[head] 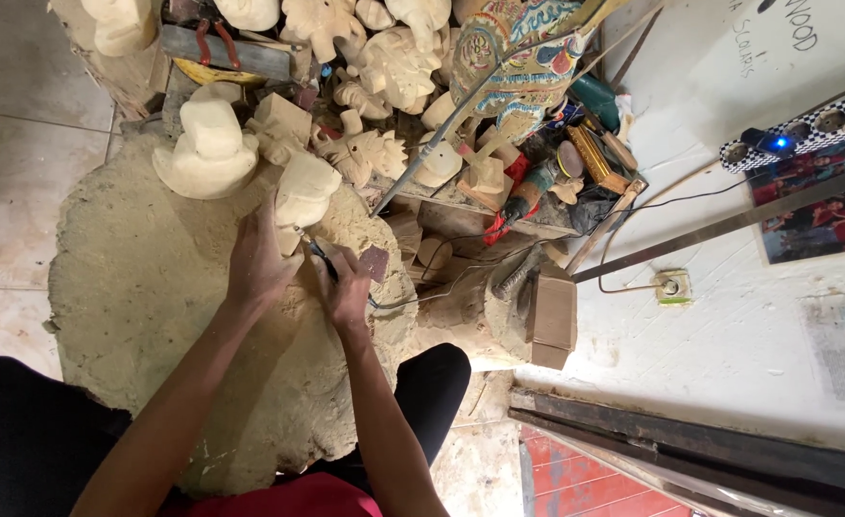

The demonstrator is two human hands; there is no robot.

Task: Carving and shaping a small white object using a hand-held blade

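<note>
My left hand (258,263) grips the lower end of a pale unpainted wood carving (305,191) and steadies it on a sawdust-covered mat (145,287). My right hand (346,287) is closed around a thin dark tool (322,257) whose tip touches the carving's base. A small square of brown sandpaper (375,261) sits at the fingers of my right hand.
A larger pale carving (207,144) lies to the left on the mat. Several unfinished carvings (384,57) and a painted figure (513,57) pile up behind. A wooden block (552,321), hand tools (528,196), a cable and a white wall are on the right.
</note>
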